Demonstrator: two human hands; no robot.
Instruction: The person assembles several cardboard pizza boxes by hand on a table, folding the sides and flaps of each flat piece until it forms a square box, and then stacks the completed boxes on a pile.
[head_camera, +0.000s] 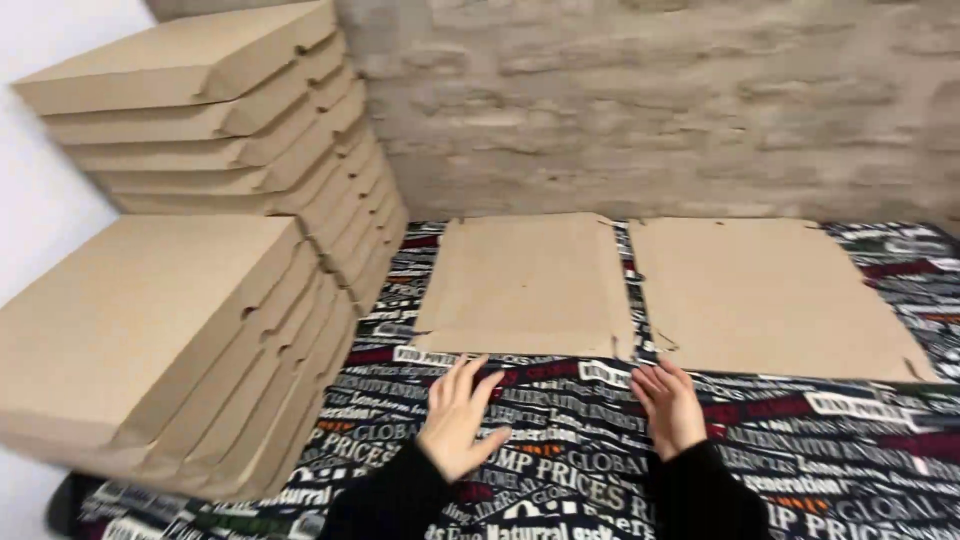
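A flat unfolded brown cardboard box blank (680, 290) lies on a printed black cloth (560, 460), its two panels side by side. My left hand (458, 412) hovers open just in front of the left panel's near edge, fingers spread and empty. My right hand (668, 403) is also open and empty, fingertips almost touching the near edge at the crease between the panels. Both arms wear black sleeves.
Two stacks of folded flat cardboard boxes stand at the left: a near stack (160, 350) and a taller far stack (220, 130) against the corner. A rough pale brick wall (650, 100) runs behind the cloth. A white wall (40, 200) is at the far left.
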